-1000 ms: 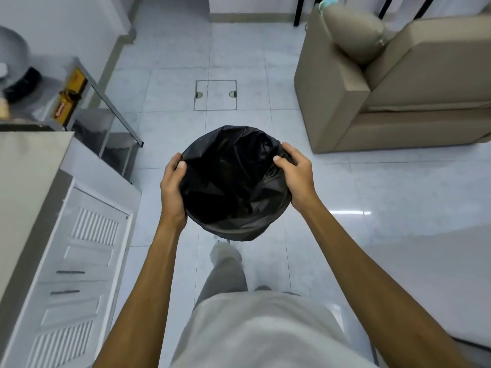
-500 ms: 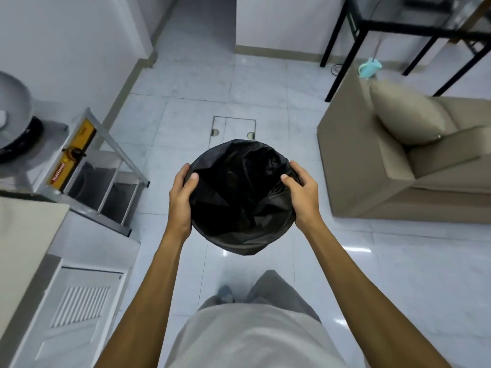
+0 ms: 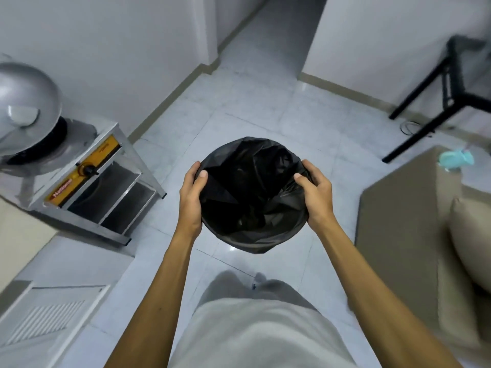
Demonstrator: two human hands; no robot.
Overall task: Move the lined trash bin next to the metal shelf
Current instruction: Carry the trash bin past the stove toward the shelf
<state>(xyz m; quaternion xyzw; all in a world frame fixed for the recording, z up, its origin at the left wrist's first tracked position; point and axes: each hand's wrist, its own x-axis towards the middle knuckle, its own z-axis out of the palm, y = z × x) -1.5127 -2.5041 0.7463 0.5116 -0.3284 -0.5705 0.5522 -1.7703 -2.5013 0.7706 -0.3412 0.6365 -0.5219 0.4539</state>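
while both hands' grip clamps the trash bin (image 3: 252, 197) rim, metal shelf (image 3: 106, 181) stands near.

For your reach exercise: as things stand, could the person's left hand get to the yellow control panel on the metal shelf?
Probably not yet. The left hand is clamped on the trash bin rim, as is the right hand. Open floor lies toward the metal shelf, so nothing blocks it once freed.
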